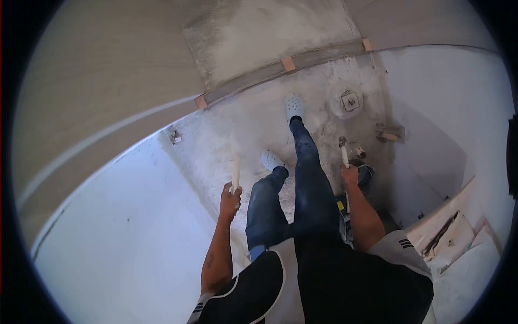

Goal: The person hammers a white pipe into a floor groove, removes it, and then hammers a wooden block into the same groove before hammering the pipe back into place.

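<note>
I look straight down at my legs in dark jeans and pale clogs, standing on a rough cement floor [253, 119]. My left hand [231, 197] is closed around a pale tube-like stick [236, 168] that points forward. My right hand [349, 175] grips the light handle of a tool [343, 152] with a dark head, possibly a hammer. My right foot [294, 106] is stepped ahead of my left foot [271, 160].
A square floor drain [350, 100] sits in a round patch ahead to the right. White walls rise left and right. A tiled threshold strip with tan spacers [288, 65] crosses the top. Boards and scraps [453, 229] lie at right, small debris [389, 133] near the wall.
</note>
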Demonstrator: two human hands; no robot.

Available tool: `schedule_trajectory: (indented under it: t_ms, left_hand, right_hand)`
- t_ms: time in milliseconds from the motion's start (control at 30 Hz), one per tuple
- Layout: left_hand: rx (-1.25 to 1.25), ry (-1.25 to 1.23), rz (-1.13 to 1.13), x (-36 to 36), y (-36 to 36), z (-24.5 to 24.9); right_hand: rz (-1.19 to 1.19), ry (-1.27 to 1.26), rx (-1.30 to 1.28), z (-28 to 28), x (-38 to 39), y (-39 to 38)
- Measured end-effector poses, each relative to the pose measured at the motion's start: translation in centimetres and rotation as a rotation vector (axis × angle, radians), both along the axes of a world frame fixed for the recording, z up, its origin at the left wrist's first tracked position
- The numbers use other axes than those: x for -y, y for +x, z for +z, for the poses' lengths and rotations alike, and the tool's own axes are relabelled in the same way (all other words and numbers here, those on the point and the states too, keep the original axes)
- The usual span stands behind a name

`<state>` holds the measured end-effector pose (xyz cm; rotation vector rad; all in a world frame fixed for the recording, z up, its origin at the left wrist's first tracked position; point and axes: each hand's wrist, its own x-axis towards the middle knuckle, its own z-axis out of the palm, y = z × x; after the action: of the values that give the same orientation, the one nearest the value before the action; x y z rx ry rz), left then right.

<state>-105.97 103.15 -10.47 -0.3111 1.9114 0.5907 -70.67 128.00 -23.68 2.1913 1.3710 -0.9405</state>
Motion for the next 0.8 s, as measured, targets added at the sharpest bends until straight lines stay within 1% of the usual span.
schedule_trajectory:
  t_ms: [67, 133, 167, 233, 267, 300, 333, 367, 433, 467, 533, 567, 633, 667, 733, 800]
  left_hand:
    - [0.005, 0.013, -0.058, -3.0, -0.5, -3.2]
    - [-0.002, 0.064, -0.135, -6.0, -0.6, -6.6]
    - [-0.048, 0.144, -0.194, -7.3, -0.6, -9.2]
    - [-0.089, 0.246, -0.203, -11.9, -0.2, -13.2]
    - [0.000, 0.267, -0.194, -14.5, -0.2, -14.8]
    - [0.093, 0.282, -0.183, -17.5, -0.2, -15.7]
    - [0.099, 0.306, -0.218, -19.8, 0.1, -17.0]
    - [0.102, 0.332, -0.252, -21.9, 0.5, -18.5]
    - [-0.016, 0.355, -0.489, -25.5, 1.0, -21.3]
    - [-0.008, 0.343, -0.500, -27.0, 1.2, -22.3]
    - [-0.204, 0.337, -0.687, -29.8, 1.6, -24.3]
    - [-0.194, 0.329, -0.701, -30.9, 1.6, -25.2]
    - [-0.175, 0.244, -0.765, -32.9, 1.5, -27.6]
    - [-0.169, 0.241, -0.778, -33.8, 1.5, -28.9]
    - [-0.145, 0.226, -0.810, -35.3, 1.5, -31.6]
    - [-0.138, 0.208, -0.817, -36.6, 1.9, -34.3]
  right_hand:
    - [-0.019, 0.015, 0.018, -1.7, -1.2, -1.2]
    - [-0.059, -0.096, -0.024, -1.7, -4.3, -3.9]
    - [-0.070, -0.101, -0.016, -3.1, -5.7, -4.3]
    - [0.045, -0.033, -0.180, -6.2, -7.4, -4.5]
    - [0.037, -0.042, -0.174, -8.2, -8.6, -4.7]
    - [0.081, -0.005, -0.276, -10.8, -9.1, -4.2]
    - [0.124, 0.025, -0.377, -12.9, -9.5, -3.9]
    - [0.116, 0.006, -0.372, -13.8, -10.4, -4.7]
    - [-0.218, -0.130, -0.454, -13.5, -12.8, -8.1]
    - [-0.233, -0.140, -0.450, -14.0, -13.3, -9.2]
    - [-0.377, -0.141, -0.555, -15.9, -13.6, -10.6]
    - [-0.394, -0.147, -0.550, -17.3, -13.4, -11.0]
    - [-0.290, -0.073, -0.569, -20.3, -12.9, -11.4]
    - [-0.305, -0.075, -0.567, -21.6, -12.4, -11.5]
    - [-0.363, -0.057, -0.642, -23.6, -11.8, -11.9]
    - [-0.371, -0.040, -0.642, -25.6, -11.6, -12.4]
